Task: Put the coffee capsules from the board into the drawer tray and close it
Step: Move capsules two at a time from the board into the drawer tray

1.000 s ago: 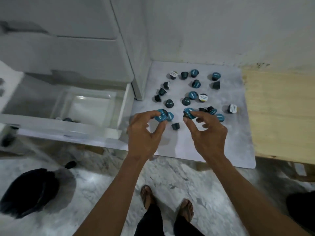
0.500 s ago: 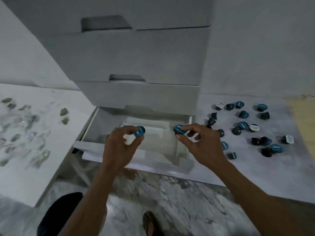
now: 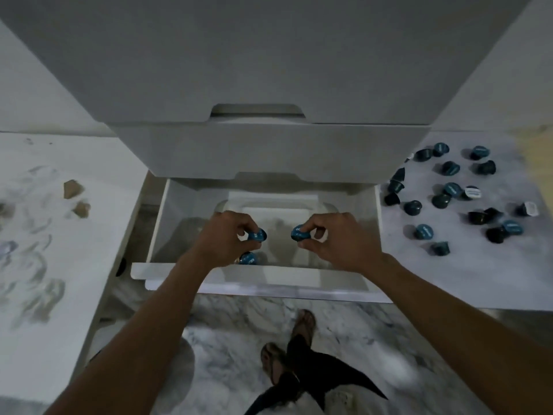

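The bottom drawer (image 3: 257,280) of a white cabinet is pulled out, with a clear tray (image 3: 314,205) inside it. Over the tray my left hand (image 3: 227,239) pinches a blue-topped coffee capsule (image 3: 258,235). My right hand (image 3: 335,241) pinches another blue capsule (image 3: 300,232) beside it. One capsule (image 3: 249,259) lies in the tray below my left hand. Several dark and blue capsules (image 3: 452,190) are scattered on the grey board (image 3: 478,265) to the right of the drawer.
Closed upper drawers (image 3: 269,151) overhang the back of the open one. A white marbled surface (image 3: 45,235) with small brown scraps (image 3: 73,189) lies to the left. My sandalled feet (image 3: 287,342) stand on the marble floor below the drawer front.
Both hands carried their capsules from the board on the right to over the drawer tray. My view swung left and now faces the cabinet squarely.
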The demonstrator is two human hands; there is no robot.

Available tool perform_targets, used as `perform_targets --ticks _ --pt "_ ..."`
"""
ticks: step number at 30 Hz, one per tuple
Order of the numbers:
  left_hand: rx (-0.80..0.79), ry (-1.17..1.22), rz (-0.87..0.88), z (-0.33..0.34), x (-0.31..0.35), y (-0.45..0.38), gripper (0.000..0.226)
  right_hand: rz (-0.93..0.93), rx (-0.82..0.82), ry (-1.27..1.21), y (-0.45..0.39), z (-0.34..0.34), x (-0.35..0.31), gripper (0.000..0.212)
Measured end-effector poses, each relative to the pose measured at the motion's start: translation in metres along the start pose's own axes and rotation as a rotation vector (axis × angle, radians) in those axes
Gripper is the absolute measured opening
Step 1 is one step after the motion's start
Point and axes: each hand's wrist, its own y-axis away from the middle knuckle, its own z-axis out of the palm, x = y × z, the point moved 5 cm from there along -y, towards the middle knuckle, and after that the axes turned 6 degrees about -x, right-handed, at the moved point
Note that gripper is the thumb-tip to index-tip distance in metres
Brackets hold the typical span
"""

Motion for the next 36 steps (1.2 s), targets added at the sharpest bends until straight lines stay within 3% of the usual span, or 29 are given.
perform_targets --ticks 5,12,22,27,36 --pt "-0.126 -0.019 -0.011 0.012 -0.013 -0.035 0.02 0.007 -0.239 0.096 -0.04 0.033 0.018 0.021" --pt "-0.242 0.05 -0.023 0.031 -0.028 -0.064 0.022 0.017 -0.409 0.13 -0.062 0.061 0.033 0.019" --pt "-0.32 0.08 -0.01 0.048 -0.04 -0.068 0.024 -0.053 -0.418 0.111 -0.058 0.075 0.039 0.016" --pt "-0.369 0.101 -0.021 0.051 -0.046 -0.068 0.029 -0.017 -0.446 0.075 -0.056 0.074 0.042 0.026" --pt "-0.395 0.129 0.036 0.057 -0.044 -0.071 0.01 0.027 -0.46 -0.03 -0.056 0.078 0.041 0.02"
